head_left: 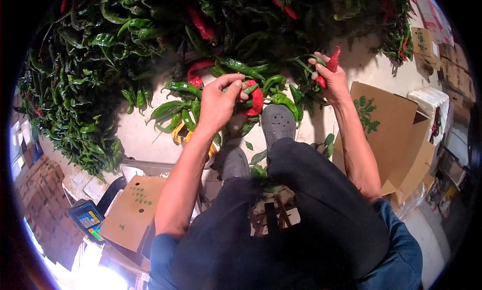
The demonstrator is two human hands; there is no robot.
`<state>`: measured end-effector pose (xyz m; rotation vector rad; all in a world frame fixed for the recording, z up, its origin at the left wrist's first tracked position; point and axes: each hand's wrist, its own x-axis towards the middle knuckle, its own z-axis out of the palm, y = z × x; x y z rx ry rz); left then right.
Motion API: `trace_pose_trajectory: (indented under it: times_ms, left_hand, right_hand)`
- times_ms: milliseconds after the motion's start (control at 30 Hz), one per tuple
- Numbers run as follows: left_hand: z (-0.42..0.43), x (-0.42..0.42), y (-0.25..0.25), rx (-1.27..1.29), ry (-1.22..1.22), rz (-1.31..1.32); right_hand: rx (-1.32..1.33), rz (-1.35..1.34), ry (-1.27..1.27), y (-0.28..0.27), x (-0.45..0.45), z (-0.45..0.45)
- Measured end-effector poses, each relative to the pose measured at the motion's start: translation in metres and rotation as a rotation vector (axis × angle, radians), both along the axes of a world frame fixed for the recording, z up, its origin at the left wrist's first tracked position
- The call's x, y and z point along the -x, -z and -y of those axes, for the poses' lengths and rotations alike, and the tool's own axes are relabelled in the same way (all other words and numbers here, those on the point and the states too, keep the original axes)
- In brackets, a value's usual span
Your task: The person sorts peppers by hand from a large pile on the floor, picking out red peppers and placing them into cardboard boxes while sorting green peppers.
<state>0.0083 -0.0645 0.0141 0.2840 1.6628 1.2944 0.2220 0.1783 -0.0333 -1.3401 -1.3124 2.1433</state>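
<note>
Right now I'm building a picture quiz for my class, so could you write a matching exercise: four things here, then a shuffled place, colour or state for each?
Things
1. right hand
2. shoes
3. keypad device
4. pepper heap

Descriptions
A. mostly green
B. blue, at the lower left
C. holding a red pepper
D. grey, worn on the feet

Pairs: 1-C, 2-D, 3-B, 4-A

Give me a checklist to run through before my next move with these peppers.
1. Right hand grips a red pepper: ok.
2. Left hand grips the curved red pepper: cannot tell; fingers overlap its upper end.
3. Floor by the right shoe free of loose leaves: not ok.
4. Green peppers well away from that shoe: not ok; some lie right beside it.
5. Keypad unit reading: cannot tell; too small.
</note>
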Motion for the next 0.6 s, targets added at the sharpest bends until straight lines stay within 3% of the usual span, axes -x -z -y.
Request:
trace_pose_trajectory:
  times_ms: [133,167,267,333,367,400,433,467,500,600]
  left_hand:
    - [0.005,-0.017,0.017,-0.108,-0.141,0.407]
    - [0.003,-0.027,0.019,-0.169,-0.210,0.490]
    - [0.004,-0.054,0.013,-0.242,-0.221,0.536]
    - [0.002,-0.073,0.003,-0.207,-0.117,0.518]
    - [0.006,-0.082,0.015,-0.257,0.049,0.398]
    - [0.007,-0.095,0.015,-0.351,-0.139,0.655]
    - [0.010,-0.092,0.007,-0.312,-0.126,0.688]
    - [0.012,-0.089,-0.001,-0.275,-0.113,0.720]
    - [0.016,-0.091,0.002,-0.284,-0.139,0.789]
    - [0.029,-0.111,0.003,-0.227,0.003,0.660]
  right_hand:
    - [0.442,-0.360,0.119,-0.025,-0.008,-0.001]
    - [0.429,-0.311,0.087,-0.033,-0.010,0.004]
    - [0.163,-0.052,-0.305,-0.054,0.003,0.045]
    - [0.246,-0.011,-0.439,-0.060,0.013,0.086]
    - [0.033,0.023,-0.451,-0.054,0.018,0.111]
    - [-0.181,0.055,-0.458,-0.045,0.021,0.129]
    - [-0.103,0.148,-0.571,-0.043,0.018,0.129]
    - [-0.311,0.127,-0.621,-0.033,0.011,0.135]
    - [-0.351,0.190,-0.722,-0.048,0.014,0.133]
    - [-0.454,0.298,-0.867,-0.046,0.001,0.130]
